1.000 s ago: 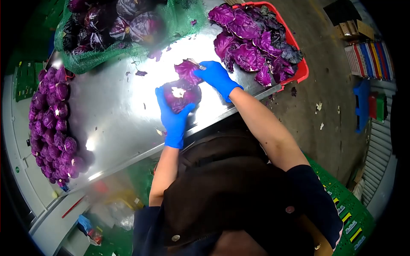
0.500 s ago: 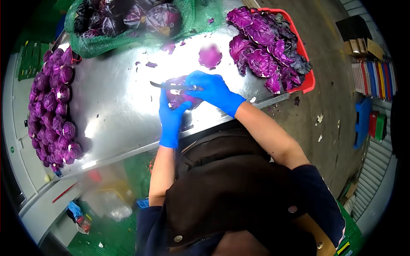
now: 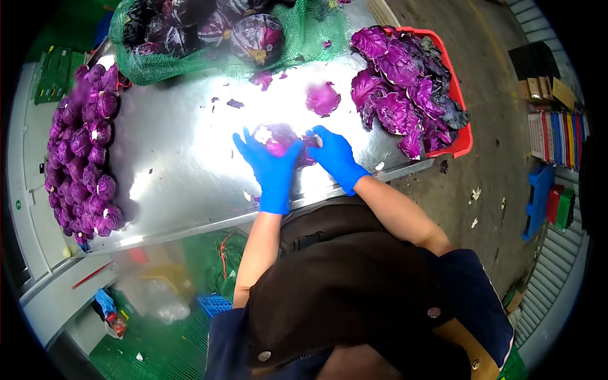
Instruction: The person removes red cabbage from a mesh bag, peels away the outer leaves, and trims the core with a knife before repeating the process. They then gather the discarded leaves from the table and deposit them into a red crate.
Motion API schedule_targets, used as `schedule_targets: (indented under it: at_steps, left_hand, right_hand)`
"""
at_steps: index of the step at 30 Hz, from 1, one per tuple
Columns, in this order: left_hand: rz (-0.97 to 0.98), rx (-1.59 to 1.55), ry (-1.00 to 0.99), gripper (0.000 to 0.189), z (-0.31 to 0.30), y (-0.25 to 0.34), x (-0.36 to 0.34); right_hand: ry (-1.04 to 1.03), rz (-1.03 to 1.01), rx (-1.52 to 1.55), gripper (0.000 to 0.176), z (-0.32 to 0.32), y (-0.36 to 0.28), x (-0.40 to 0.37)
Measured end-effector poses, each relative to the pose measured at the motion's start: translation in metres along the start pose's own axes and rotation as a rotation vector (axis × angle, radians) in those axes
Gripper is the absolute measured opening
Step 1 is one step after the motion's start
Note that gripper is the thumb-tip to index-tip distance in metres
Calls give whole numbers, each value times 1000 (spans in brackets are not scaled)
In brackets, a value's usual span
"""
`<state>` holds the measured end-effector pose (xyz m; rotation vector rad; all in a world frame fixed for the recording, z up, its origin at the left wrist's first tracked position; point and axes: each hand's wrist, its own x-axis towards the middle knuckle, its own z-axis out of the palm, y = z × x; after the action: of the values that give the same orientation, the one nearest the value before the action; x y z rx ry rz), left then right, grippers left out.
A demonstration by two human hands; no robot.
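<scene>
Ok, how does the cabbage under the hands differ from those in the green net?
The held cabbage is bright purple; the sack cabbages are darker and duller. The held cabbage lies bare on the table under the left hand and right hand; the sack cabbages sit untouched inside green netting. Both are red cabbages.

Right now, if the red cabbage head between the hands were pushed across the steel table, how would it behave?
The red cabbage head looks round, so it would probably roll rather than slide on the steel table. It looks compact, likely firm and heavy for its size. Its outer leaves may peel away, like the loose leaf nearby.
</scene>
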<state>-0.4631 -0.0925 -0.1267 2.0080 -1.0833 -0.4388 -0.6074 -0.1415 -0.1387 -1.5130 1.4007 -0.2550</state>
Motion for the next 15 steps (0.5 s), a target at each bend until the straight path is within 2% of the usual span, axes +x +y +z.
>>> schedule_targets:
  at_steps: [2,3,6,7,9,11,13,14,15]
  left_hand:
    - [-148,-160,10,108,-7,-41,13]
    - [-169,-361,63,92,-14,-46,19]
    - [-419,-758,-104,82,-46,-52,33]
    - [-383,-824,-146,66,-47,-59,35]
    - [-551,-994,-292,61,-58,-65,36]
    - [-670,-1062,-353,55,-61,-69,28]
    - [-776,-1322,-396,55,-70,-64,25]
    - [-830,-1455,-414,55,-74,-63,22]
    - [-790,-1510,-405,54,-69,-78,21]
  right_hand:
    - [93,-113,140,46,8,29,14]
    - [138,-167,213,43,11,40,20]
    - [23,-154,9,41,-34,-4,17]
    - [34,-214,0,40,-42,-8,24]
    - [34,-380,-79,36,-71,-13,37]
    - [8,-359,-174,33,-109,-39,34]
    - [197,-368,-447,26,-137,-50,38]
    - [186,-299,-650,24,-151,-63,31]
    - [205,-397,-613,25,-145,-53,34]
